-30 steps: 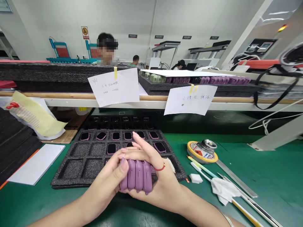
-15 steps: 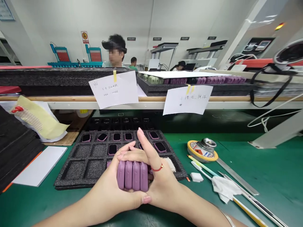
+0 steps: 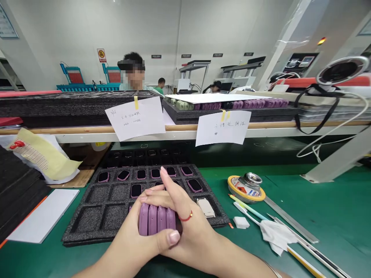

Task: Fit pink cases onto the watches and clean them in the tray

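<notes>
Several purple watch cases (image 3: 157,219) stand side by side in a row, clasped between both hands. My left hand (image 3: 136,235) wraps their left side, its thumb across the lower front. Against their right side lies my right hand (image 3: 191,231), fingers folded over the top and its index finger pointing up. Behind the hands is a black foam tray (image 3: 84,231). Dark-screened purple watches (image 3: 136,190) sit in some of its compartments, and a cream-coloured piece (image 3: 205,207) lies in one at the right.
To the right are a tape roll with a metal-topped container (image 3: 246,187), a white pad (image 3: 241,222), a brush, a cloth (image 3: 278,233) and a ruler. A shelf edge (image 3: 179,135) with two paper notes crosses behind. White board (image 3: 43,214) at left. People sit beyond.
The left thumb has shifted up over the lower front of the purple cases. The view has tilted slightly, and the cream-coloured piece shows more fully.
</notes>
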A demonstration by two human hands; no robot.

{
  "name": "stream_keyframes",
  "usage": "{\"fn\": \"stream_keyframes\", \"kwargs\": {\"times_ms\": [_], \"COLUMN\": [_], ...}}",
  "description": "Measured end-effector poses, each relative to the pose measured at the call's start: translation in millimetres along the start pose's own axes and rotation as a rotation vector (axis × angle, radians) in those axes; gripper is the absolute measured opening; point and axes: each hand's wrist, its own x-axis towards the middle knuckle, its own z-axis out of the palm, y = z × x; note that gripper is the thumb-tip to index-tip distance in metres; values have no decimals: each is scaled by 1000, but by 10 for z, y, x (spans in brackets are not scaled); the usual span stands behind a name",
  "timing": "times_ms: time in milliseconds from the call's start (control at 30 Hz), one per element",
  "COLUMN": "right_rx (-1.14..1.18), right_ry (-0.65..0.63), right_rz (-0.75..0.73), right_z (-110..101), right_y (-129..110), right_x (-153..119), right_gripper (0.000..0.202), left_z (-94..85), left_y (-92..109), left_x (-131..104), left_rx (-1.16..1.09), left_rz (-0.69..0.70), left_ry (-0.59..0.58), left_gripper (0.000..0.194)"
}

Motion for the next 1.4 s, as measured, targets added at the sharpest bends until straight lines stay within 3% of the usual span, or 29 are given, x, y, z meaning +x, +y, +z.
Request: {"fn": "stream_keyframes", "kwargs": {"times_ms": [67,233,533,733,867,967,1067,1233,1400], "right_rx": [-54,32,124,155,217,330,384,458,463], "right_ry": [-17,-13,-22,-57,-211,-285,-242,-111,-55], "right_rz": [2,47,102,157,146,119,203,221,231], "right_z": [6,7,-16,-27,-170,-288,-300,-158,-103], "right_y": [8,58,57,56,33,-3,-50,-95,-72], "right_x": [-5,1,1,4,16,26,44,46,40], "right_gripper": [104,104,115,127,115,93,60,32,34], "left_z": [-20,-15,66,37,-7,-8,12,42,66], "left_y": [-2,-24,-53,-86,-16,79,144,152,140], "left_x": [10,27,-12,1,-1,-33,-64,-89,-96], "left_rx": [19,79,-1,-67,-55,-72,-37,92,111], "left_rz": [-26,-25,-68,-72,-87,-135,-132,-32,-9], "left_ry": [-23,3,113,80,28,-5,12,90,176], "left_gripper": [77,103,87,97,82,75,71,63,66]}}
